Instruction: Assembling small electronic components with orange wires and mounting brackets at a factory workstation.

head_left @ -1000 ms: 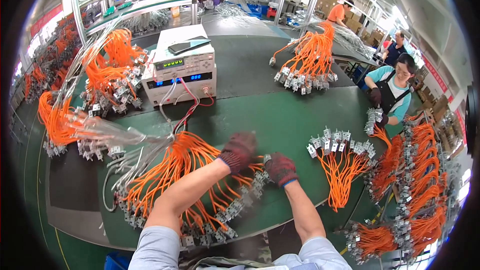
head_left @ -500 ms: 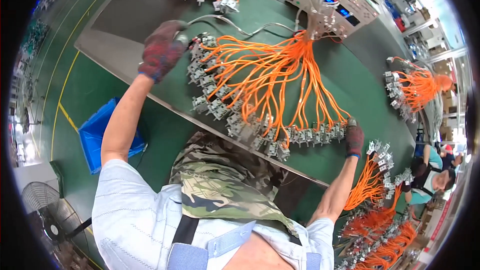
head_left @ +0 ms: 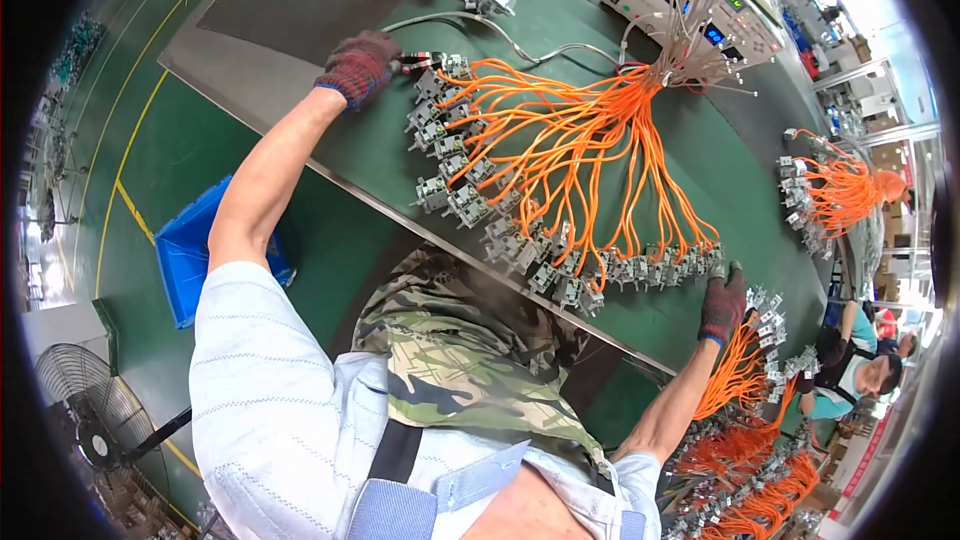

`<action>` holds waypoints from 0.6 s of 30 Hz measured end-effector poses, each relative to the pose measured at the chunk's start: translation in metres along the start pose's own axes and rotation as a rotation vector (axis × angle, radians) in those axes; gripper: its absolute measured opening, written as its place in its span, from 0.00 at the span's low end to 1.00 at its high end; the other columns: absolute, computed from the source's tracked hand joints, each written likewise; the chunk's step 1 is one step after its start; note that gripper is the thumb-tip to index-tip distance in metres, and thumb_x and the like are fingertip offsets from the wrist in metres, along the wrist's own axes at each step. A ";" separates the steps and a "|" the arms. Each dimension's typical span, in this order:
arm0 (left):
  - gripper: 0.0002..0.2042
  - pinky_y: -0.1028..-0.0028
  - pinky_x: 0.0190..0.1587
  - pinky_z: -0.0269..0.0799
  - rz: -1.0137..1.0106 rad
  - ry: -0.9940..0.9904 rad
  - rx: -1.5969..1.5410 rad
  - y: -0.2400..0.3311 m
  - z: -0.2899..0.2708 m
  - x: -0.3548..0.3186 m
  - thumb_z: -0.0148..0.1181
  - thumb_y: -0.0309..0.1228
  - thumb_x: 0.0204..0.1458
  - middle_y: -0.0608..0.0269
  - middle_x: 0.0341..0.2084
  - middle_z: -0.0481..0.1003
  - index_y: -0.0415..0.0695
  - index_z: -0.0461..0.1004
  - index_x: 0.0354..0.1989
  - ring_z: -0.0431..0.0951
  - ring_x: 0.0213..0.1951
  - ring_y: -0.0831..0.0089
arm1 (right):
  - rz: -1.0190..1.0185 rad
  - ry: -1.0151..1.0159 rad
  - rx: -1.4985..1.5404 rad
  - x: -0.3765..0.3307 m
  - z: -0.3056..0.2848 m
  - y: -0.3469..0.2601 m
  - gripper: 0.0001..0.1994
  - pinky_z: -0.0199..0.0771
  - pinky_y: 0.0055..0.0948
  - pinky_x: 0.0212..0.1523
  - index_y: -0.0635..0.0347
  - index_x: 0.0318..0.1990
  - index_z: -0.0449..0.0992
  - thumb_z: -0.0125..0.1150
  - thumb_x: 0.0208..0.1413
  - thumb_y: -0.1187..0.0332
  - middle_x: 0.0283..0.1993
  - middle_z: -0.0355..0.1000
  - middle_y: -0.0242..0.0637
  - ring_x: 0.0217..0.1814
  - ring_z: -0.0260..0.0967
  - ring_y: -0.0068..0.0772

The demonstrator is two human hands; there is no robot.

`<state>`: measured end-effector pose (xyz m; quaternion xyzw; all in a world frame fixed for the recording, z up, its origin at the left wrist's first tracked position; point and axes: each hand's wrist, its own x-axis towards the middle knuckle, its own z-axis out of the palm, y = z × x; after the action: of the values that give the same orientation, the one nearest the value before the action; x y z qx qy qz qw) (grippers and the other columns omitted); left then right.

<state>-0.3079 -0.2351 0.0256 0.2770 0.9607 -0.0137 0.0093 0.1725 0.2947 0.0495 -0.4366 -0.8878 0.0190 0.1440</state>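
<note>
Two gloved hands: the left hand [head_left: 360, 67] at eleven o'clock, the right hand [head_left: 722, 302] at four o'clock. One green worktop [head_left: 330, 155]. One large fanned orange wire harness [head_left: 570, 145] at centre, further orange bundles at twelve, three [head_left: 840, 190] and five o'clock. One tester box [head_left: 690, 0], one blue bin [head_left: 185, 250], one fan [head_left: 85, 400]

We see a blue bin [head_left: 190, 250] on the green floor [head_left: 170, 155], a fan [head_left: 85, 405] lower left, and a test instrument [head_left: 700, 15] on the surface [head_left: 330, 0].

Green workbench [head_left: 400, 155] — orange wire harnesses [head_left: 560, 140] fanned across it, a grey tester [head_left: 700, 15] behind
</note>
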 end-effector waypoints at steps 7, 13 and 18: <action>0.12 0.51 0.54 0.76 0.290 0.511 -0.201 0.009 -0.075 -0.001 0.61 0.24 0.54 0.50 0.47 0.78 0.45 0.79 0.47 0.79 0.52 0.44 | -0.370 0.078 0.273 -0.044 -0.080 -0.115 0.21 0.75 0.43 0.63 0.63 0.63 0.77 0.66 0.65 0.66 0.61 0.77 0.51 0.62 0.77 0.52; 0.14 0.53 0.51 0.77 0.681 0.549 -0.157 0.098 -0.178 -0.049 0.61 0.19 0.50 0.51 0.46 0.78 0.45 0.77 0.46 0.79 0.50 0.45 | -0.901 0.266 0.387 -0.057 -0.113 -0.250 0.29 0.74 0.50 0.65 0.50 0.62 0.77 0.76 0.49 0.67 0.66 0.73 0.44 0.65 0.72 0.55; 0.14 0.54 0.51 0.78 0.942 0.519 -0.077 0.180 -0.214 -0.071 0.63 0.21 0.47 0.54 0.46 0.77 0.44 0.77 0.44 0.78 0.50 0.48 | -1.092 0.314 0.542 -0.048 -0.114 -0.281 0.30 0.78 0.49 0.57 0.45 0.63 0.76 0.76 0.49 0.67 0.66 0.73 0.44 0.60 0.75 0.54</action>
<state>-0.1544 -0.1135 0.2375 0.6718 0.7028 0.0962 -0.2132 0.0148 0.0726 0.1919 0.1341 -0.9148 0.1028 0.3670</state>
